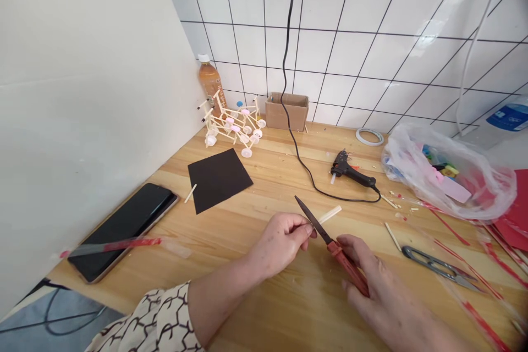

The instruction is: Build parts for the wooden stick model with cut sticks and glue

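Observation:
In my left hand (289, 236), thumb and fingertips pinch pale wooden sticks (331, 213) just above the tabletop. Their far ends point to the right. My right hand (369, 275) grips the red handle of a knife (317, 224). The dark, tapered blade lies across the sticks beside my left fingertips, its tip pointing away and to the left. Whether the edge has cut into the wood cannot be made out. To the right of my right hand lie thread snips (439, 268) and a loose thin stick (393, 236).
A black glue gun (352, 170) trails its cord up the wall. Behind are stick models with wheels (235, 126), a bottle (212, 80), a cardboard box (287, 111) and a tape roll (369, 137). Black card (220, 180) and a phone (124, 231) lie left, a plastic bag (449, 170) right.

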A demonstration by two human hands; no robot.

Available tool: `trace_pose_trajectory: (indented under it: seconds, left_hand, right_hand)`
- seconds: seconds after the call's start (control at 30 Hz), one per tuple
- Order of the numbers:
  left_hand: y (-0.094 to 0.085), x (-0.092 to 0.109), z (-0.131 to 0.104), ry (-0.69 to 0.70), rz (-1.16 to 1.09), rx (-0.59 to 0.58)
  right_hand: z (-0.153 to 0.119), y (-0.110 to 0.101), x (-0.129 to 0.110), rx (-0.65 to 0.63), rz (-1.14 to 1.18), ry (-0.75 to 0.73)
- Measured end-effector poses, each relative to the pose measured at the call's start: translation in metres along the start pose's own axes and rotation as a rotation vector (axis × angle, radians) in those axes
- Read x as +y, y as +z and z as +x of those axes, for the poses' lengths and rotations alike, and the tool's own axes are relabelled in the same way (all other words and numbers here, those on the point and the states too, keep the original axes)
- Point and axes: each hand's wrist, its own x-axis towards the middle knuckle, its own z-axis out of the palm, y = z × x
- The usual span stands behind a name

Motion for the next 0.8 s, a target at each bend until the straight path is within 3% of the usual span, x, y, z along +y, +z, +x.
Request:
trace_pose_trajectory:
  seconds: [0.3,0.8]
  left_hand:
    - [-0.001,0.005,-0.002,-0.006,0.019,0.009]
    - [0.003,0.000,0.003,-0.017,-0.016,0.054]
  right_hand:
    - [0.004,-0.004,-0.002,-0.028,-0.109,0.021]
    - [0.009,-0.015,-0.010,-0.145,-0.014,0.025]
